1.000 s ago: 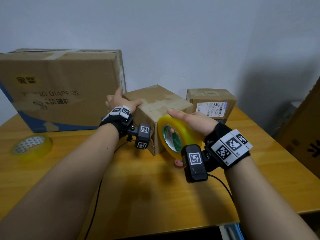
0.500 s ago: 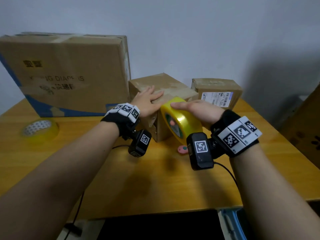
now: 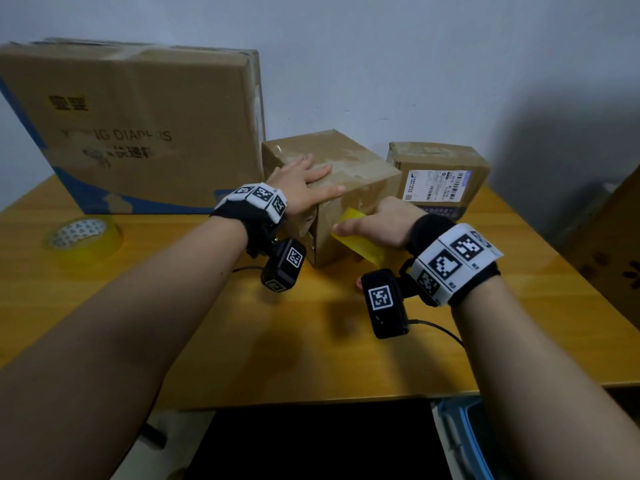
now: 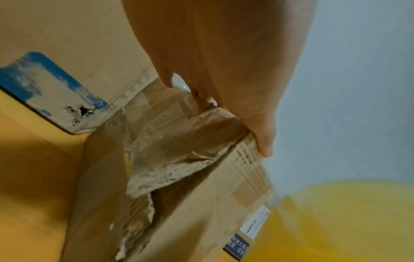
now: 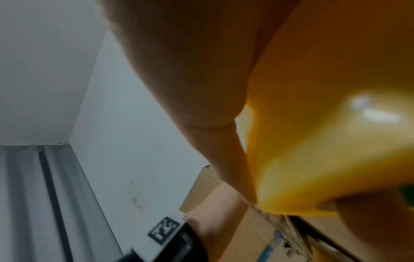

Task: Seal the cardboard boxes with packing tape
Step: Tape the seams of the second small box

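A small worn cardboard box stands mid-table, its near flap torn. My left hand lies flat on the box top with straight fingers, thumb at the front top edge. My right hand grips a yellow roll of packing tape and holds it against the box's front right face. The roll fills the right wrist view, and a yellow blur of it shows at lower right in the left wrist view. Clear tape strips cross the box top.
A large diaper carton stands at the back left against the wall. A small labelled parcel sits behind right. A second tape roll lies at the left. Another carton stands off the right table edge.
My left hand slid from the box's back left corner onto its top. The right hand turned the roll and lowered it along the box's front face.
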